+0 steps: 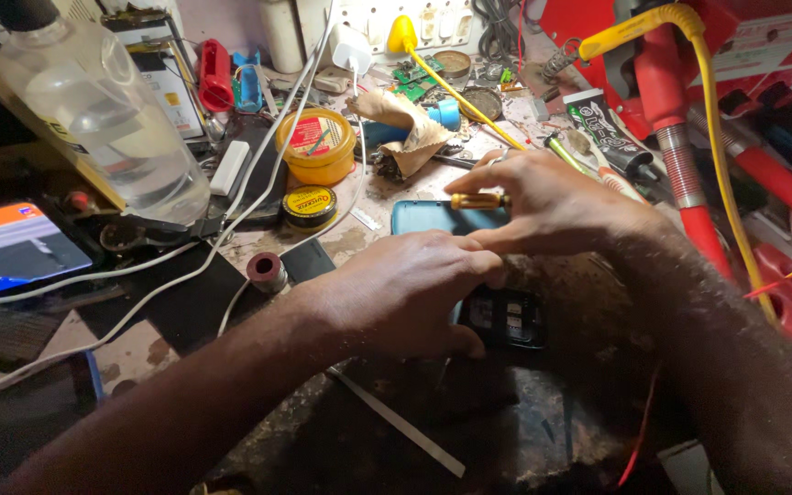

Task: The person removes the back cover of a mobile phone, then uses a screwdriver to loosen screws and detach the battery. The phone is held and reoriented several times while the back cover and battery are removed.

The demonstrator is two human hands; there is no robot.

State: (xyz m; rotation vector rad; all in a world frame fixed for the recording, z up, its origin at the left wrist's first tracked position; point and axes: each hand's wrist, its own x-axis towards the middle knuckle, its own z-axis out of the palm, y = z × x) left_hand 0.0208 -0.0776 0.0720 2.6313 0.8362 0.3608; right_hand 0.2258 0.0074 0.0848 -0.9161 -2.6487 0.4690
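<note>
My left hand (405,293) lies palm down over a small opened phone (506,318), its fingers pressing the dark body against the worn bench. My right hand (543,206) is curled around a small screwdriver with a yellow handle (477,200), held sideways just above the left hand. A teal phone back cover (423,217) lies flat behind both hands, partly hidden by them. The screwdriver's tip is out of sight behind my fingers.
A clear plastic bottle (112,119) stands at the left above a lit phone screen (11,247). White cables (231,197), a yellow flux tin (318,147), a solder spool (266,270), a red soldering stand (680,147) and a yellow wire (717,147) crowd the bench.
</note>
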